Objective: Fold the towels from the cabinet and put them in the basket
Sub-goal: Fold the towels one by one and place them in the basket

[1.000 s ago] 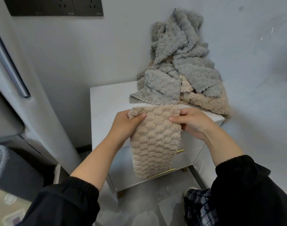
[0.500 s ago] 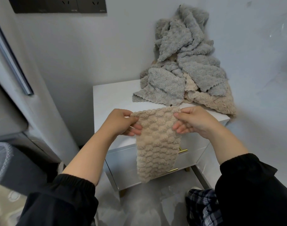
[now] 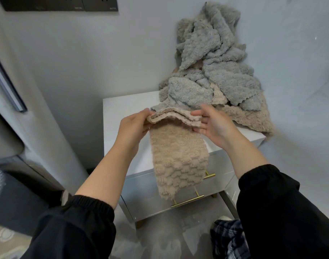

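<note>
**A:** Where's the towel right now?

**B:** The beige towel (image 3: 178, 159) is held above the front edge of the surface (image 3: 126, 109). Its top is doubled over and the tail hangs past the drawer fronts (image 3: 145, 193). The left hand (image 3: 133, 126) has a grip pinching the left corner of the layered edge. The right hand (image 3: 214, 126) pinches the right corner, thumb on top and fingers beneath.

**A:** How would you fold it cleanly?

**B:** I'd line up the stacked edges, hold both corners level and lightly taut, then lay it on the bare front-left of the surface.

**A:** And the cloth?

**B:** It's thick, limp plush with puffy, scale-like bumps, so it will probably sag if held slack. The pile (image 3: 216, 71) at the back right corner is the same fleece, grey and beige with scalloped hems. The surface is smooth and white.
</note>
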Tool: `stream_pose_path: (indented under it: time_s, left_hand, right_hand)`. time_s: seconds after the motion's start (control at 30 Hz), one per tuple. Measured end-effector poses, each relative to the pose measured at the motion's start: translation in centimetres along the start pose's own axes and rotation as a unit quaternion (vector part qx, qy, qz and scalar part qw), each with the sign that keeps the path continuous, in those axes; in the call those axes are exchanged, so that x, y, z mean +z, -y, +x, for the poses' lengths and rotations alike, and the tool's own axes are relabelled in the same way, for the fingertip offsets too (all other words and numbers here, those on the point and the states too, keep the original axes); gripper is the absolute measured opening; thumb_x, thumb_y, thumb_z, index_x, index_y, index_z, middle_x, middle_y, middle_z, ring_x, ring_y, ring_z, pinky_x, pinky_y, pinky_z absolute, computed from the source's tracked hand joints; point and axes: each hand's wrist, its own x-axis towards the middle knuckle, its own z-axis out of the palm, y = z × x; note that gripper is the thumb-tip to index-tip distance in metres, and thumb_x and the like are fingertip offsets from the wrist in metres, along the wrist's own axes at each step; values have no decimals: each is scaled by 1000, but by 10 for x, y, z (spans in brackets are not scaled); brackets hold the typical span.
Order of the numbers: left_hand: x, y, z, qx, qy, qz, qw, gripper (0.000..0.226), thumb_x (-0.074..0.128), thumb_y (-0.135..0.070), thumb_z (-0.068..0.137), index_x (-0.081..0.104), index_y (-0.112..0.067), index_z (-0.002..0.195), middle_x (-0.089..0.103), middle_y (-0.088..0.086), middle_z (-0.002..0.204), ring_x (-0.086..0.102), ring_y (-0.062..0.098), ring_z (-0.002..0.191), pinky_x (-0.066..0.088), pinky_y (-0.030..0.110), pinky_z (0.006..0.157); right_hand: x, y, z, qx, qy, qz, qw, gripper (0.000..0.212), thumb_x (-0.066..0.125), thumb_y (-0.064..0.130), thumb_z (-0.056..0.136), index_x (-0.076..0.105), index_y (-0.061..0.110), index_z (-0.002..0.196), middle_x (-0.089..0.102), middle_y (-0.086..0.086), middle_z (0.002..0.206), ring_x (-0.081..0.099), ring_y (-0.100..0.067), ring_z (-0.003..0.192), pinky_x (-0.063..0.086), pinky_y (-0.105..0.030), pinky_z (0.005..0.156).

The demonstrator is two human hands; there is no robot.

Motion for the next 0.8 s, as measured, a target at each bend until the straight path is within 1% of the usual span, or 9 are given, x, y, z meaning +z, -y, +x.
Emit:
stream_pose_path:
  time_s: [0.1, 0.17, 0.23, 0.37, 0.53, 0.6, 0.67, 0.77, 0.8]
  left_hand:
    - [3, 10, -2, 17, -19, 56, 998, 16, 67, -21, 86, 73, -7, 83, 70, 6, 86, 62, 13, 81, 49, 25, 86]
    - [3, 15, -3, 32, -24, 105, 994, 6, 71, -14, 83, 73, -10, 79, 71, 2, 82, 62, 9, 77, 50, 19, 77]
    - [3, 19, -5, 45, -22, 158, 986, 11, 71, -6, 81, 72, -15, 75, 71, 0, 82, 62, 8, 76, 49, 15, 72]
    - [0, 23, -5, 53, -27, 238, 969, 21, 68, -1, 79, 71, -20, 72, 70, 1, 78, 62, 14, 72, 52, 28, 79]
    - [1, 31, -4, 85, -12, 376, 923, 14, 64, -7, 80, 72, -19, 75, 70, -3, 78, 63, 14, 78, 50, 25, 74]
    - [1, 34, -2, 102, -15, 404, 909, 14, 64, -15, 85, 73, -15, 74, 71, -2, 78, 60, 12, 73, 48, 26, 71]
    - [-1, 36, 2, 112, -15, 416, 902, 14, 67, -21, 85, 74, -14, 75, 72, -2, 81, 61, 13, 76, 47, 27, 71]
    - [-3, 39, 8, 126, -11, 452, 883, 6, 72, -25, 82, 68, -20, 81, 63, -3, 94, 57, 17, 97, 43, 28, 78]
    - [-4, 40, 10, 128, -6, 463, 877, 13, 73, -26, 81, 64, -21, 88, 61, -1, 102, 54, 19, 104, 42, 30, 82]
  right_hand:
    - [-4, -4, -1, -17, -41, -85, 995, 10, 61, 7, 90, 68, 9, 82, 65, -6, 85, 62, -21, 82, 54, -32, 76]
    - [-7, -7, -3, -15, -51, -114, 992, 15, 59, -3, 88, 67, 8, 81, 62, -5, 78, 60, -18, 70, 56, -31, 63]
    - [-9, -10, -3, -10, -58, -129, 990, 19, 58, -8, 86, 67, 8, 79, 59, -4, 70, 57, -16, 61, 55, -31, 56]
    - [-11, -15, -3, -20, -64, -248, 966, 18, 63, -6, 84, 67, 10, 78, 57, -2, 61, 50, -12, 50, 43, -20, 48]
    - [-8, -20, -1, -79, -74, -404, 908, 20, 69, 0, 81, 65, 19, 74, 53, 3, 59, 50, -11, 54, 41, -21, 58]
    - [-6, -24, 1, -95, -89, -446, 886, 12, 68, 5, 82, 65, 17, 81, 52, 4, 64, 51, -10, 57, 39, -18, 53]
    - [-6, -27, 2, -105, -96, -477, 867, 10, 67, 12, 84, 61, 18, 90, 55, 2, 77, 55, -16, 71, 39, -21, 57]
    - [-9, -26, 3, -89, -76, -488, 865, 30, 70, 16, 84, 58, 15, 110, 53, 0, 101, 53, -17, 96, 37, -24, 75]
    - [-10, -25, 3, -83, -64, -480, 871, 39, 71, 15, 83, 56, 13, 119, 53, 0, 106, 51, -15, 99, 36, -23, 79]
